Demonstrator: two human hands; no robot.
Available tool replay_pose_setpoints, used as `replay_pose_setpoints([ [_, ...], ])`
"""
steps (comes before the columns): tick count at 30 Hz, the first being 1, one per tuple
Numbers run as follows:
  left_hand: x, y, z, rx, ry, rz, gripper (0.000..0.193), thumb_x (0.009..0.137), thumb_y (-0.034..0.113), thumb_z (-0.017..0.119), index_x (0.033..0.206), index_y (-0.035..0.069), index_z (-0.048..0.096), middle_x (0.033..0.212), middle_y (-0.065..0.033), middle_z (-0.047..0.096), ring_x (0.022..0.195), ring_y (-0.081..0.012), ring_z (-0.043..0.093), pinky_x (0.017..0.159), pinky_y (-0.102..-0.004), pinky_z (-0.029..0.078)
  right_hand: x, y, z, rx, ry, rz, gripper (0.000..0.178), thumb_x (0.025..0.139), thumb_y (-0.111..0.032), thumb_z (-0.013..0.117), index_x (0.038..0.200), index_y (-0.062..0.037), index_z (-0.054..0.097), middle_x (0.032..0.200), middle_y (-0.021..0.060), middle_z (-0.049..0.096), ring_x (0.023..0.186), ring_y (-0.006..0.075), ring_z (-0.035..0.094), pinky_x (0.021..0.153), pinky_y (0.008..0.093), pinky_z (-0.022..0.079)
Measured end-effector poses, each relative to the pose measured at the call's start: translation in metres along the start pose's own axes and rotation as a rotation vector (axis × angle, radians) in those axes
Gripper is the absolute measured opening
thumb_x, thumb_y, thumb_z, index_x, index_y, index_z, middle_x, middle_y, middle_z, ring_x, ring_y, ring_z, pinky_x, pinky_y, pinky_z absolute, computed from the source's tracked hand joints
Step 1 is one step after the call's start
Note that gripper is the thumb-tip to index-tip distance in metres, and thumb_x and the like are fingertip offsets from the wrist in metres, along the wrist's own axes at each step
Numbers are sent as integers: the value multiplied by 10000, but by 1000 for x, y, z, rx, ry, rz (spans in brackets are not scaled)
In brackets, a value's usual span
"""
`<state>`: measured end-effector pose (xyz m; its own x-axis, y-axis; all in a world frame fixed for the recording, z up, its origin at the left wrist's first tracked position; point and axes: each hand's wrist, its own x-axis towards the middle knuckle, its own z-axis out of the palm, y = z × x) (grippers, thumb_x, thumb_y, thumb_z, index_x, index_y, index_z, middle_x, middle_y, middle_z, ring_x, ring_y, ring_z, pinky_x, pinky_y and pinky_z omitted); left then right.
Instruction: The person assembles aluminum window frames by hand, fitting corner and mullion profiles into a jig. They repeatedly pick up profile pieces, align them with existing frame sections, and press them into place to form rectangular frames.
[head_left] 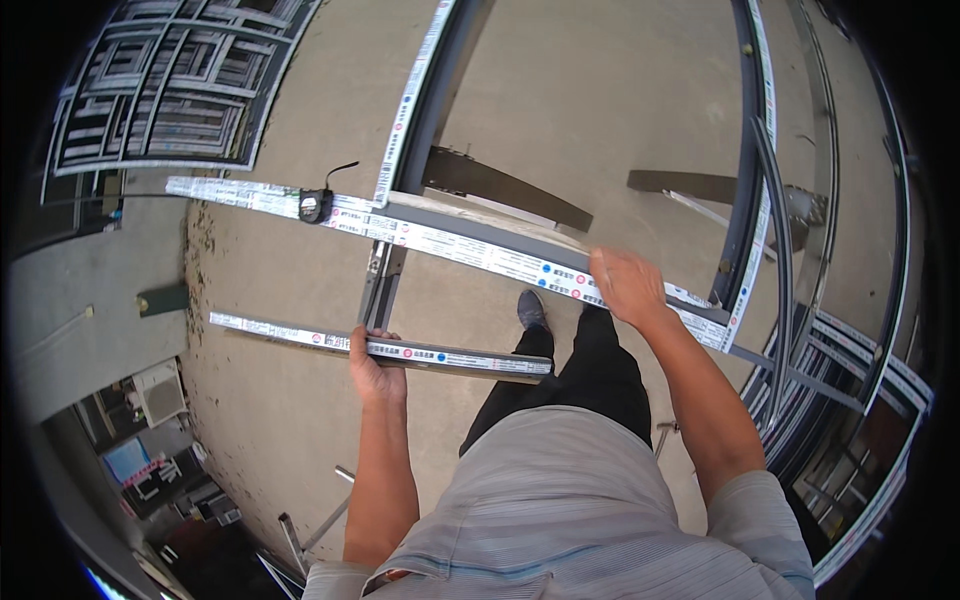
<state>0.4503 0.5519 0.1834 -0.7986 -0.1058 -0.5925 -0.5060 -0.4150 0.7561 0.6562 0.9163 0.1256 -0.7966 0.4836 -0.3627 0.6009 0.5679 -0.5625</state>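
Bare, light brown concrete floor (pixel 270 270) fills the middle of the frame, and at the upper left lies a stack of lattice metal frames (pixel 170 95). At the left edge, near the wall, stands a pale boxy unit (pixel 160 392). Across the centre runs a long metal rail (pixel 470 253), covered with printed white film; it forms the lower side of a big rectangular frame (pixel 408 110), whose 2 side bars go up to the top edge. On the left part of this rail sits 1 black tape measure (pixel 315 206).

The 2 hands are well apart. At lower centre-left, the left hand (pixel 376 374) is closed around a short metal bar (pixel 460 357), with the thumb on its upper face. Right of centre, the right hand (pixel 630 286) touches the long rail from above; its fingers are partly hidden, so I cannot tell whether it grips. At the right, a curved dark strip (pixel 781 220) lies across the side bar of the frame.
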Motion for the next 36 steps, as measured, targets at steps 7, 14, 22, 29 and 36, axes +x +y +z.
replay_pose_setpoints([
  [7, -5, 8, 5, -9, 53, 18, 204, 999, 203, 772, 961, 90, 606, 819, -53, 631, 762, -202, 620, 799, -396, 559, 4, -21, 0, -41, -12, 7, 473, 1134, -425, 399, 1059, -75, 708, 996, 240, 750, 994, 491, 692, 901, 587, 536],
  [14, 12, 5, -9, 3, -90, -56, 199, 1006, 183, 752, 913, 102, 596, 824, -48, 629, 784, -195, 611, 786, -378, 556, -8, -14, 2, -48, -14, -21, 542, 1116, -527, 446, 1147, -51, 702, 1057, 234, 747, 1057, 434, 710, 960, 549, 539],
  [22, 5, 12, 12, 117, -78, -37, 208, 987, 211, 770, 883, 104, 624, 820, -31, 634, 789, -195, 629, 848, -379, 560, -37, -17, 2, -158, 94, -94, 674, 851, -609, 804, 1178, -44, 635, 1071, 159, 644, 1092, 336, 634, 966, 494, 454],
  [29, 8, 17, 20, 208, -145, -41, 221, 973, 238, 790, 885, 112, 631, 825, -37, 645, 826, -215, 640, 895, -397, 565, -38, -10, 19, -268, 263, -153, 400, 807, -255, 821, 1097, -50, 638, 1016, 124, 651, 998, 293, 658, 874, 422, 475],
  [36, 8, 19, 38, 251, -209, -100, 233, 997, 234, 767, 880, 101, 615, 813, -55, 642, 806, -232, 641, 869, -402, 573, -38, -3, 33, -255, 432, -183, 317, 774, -126, 753, 1057, -42, 637, 961, 127, 628, 925, 311, 643, 846, 411, 487],
])
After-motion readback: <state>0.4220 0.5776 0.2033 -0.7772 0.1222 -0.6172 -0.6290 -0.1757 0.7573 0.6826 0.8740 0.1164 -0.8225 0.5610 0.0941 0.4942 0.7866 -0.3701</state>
